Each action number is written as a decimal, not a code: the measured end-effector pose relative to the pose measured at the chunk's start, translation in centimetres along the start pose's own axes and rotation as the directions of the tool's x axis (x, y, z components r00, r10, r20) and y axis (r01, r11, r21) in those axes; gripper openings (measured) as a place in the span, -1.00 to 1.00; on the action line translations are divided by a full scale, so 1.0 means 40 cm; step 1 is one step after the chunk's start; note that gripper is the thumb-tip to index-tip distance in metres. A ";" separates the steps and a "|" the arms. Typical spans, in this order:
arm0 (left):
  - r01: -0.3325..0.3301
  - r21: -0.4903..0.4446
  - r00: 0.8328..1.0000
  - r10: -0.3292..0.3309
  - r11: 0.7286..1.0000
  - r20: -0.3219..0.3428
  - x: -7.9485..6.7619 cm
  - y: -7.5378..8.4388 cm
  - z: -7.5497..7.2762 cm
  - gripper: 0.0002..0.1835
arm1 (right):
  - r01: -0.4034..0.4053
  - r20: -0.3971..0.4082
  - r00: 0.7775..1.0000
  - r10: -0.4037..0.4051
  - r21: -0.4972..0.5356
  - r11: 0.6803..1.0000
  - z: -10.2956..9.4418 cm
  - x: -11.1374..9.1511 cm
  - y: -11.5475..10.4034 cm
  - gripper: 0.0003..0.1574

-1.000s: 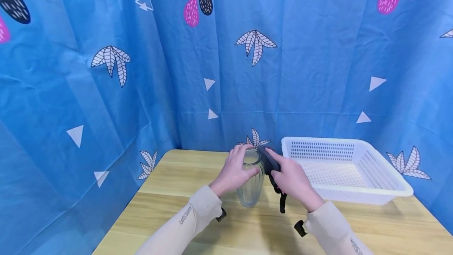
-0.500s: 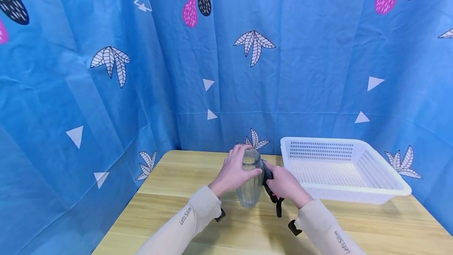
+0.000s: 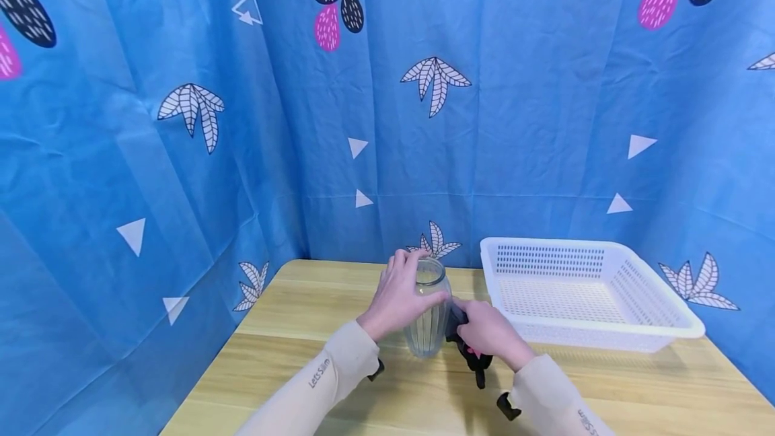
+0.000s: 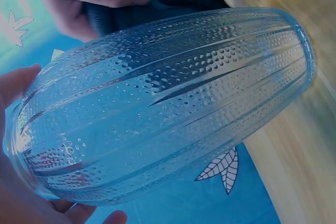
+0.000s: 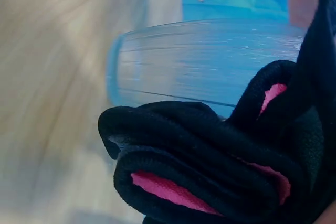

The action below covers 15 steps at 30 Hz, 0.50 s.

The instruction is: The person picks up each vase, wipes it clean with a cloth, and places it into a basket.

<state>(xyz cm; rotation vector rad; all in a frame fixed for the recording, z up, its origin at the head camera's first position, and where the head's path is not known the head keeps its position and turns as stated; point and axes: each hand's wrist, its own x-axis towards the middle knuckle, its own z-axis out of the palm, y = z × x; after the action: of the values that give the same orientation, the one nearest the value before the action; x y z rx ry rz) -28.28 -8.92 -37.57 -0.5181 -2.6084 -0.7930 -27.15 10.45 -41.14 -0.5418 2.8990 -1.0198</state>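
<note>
A clear ribbed glass vase (image 3: 426,334) stands upright at the middle of the table, its dimpled surface plain in the left wrist view. My left hand (image 3: 398,296) grips it around the neck, thumb on the near side and fingers behind. On the vase's right side, my right hand (image 3: 488,330) holds a bunched black cloth (image 5: 189,135) with pink showing inside its folds. That cloth lies along the lower glass, and a loose end hangs below the hand. In the left wrist view the right thumb lies on top of the dark fabric.
A white perforated plastic basket (image 3: 596,328) sits to the right at the back of the wooden table (image 3: 303,321). Blue patterned curtain (image 3: 387,120) hangs behind and along the left side. Black straps (image 3: 508,406) show at the wrists.
My right hand has moved down the vase's right side with the black cloth, from near the rim to lower on the body. The left hand has stayed at the neck.
</note>
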 end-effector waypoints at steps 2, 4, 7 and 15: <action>0.002 0.000 1.000 -0.002 1.000 0.001 0.000 0.001 -0.001 -0.11 | -0.017 -0.015 1.000 0.017 0.005 1.000 -0.017 -0.008 -0.013 -0.15; 0.003 -0.011 1.000 -0.003 1.000 0.003 0.000 0.003 -0.003 -0.13 | -0.025 -0.038 0.999 0.025 0.005 1.000 -0.035 -0.014 -0.028 -0.14; -0.009 -0.027 1.000 0.009 1.000 0.008 0.001 0.007 -0.006 -0.15 | -0.021 -0.088 0.996 0.021 -0.001 1.000 -0.062 -0.024 -0.052 -0.14; 0.000 -0.112 0.999 0.005 0.994 0.044 0.004 0.011 -0.008 -0.19 | 0.043 -0.231 0.971 -0.061 -0.080 0.996 -0.106 -0.025 -0.093 -0.07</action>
<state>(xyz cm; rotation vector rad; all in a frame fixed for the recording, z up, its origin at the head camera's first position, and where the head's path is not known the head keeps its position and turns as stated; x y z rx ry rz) -28.16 -8.74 -37.07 -0.5765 -2.6139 -0.9417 -25.61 10.64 -35.61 -0.5376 3.1554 -1.0522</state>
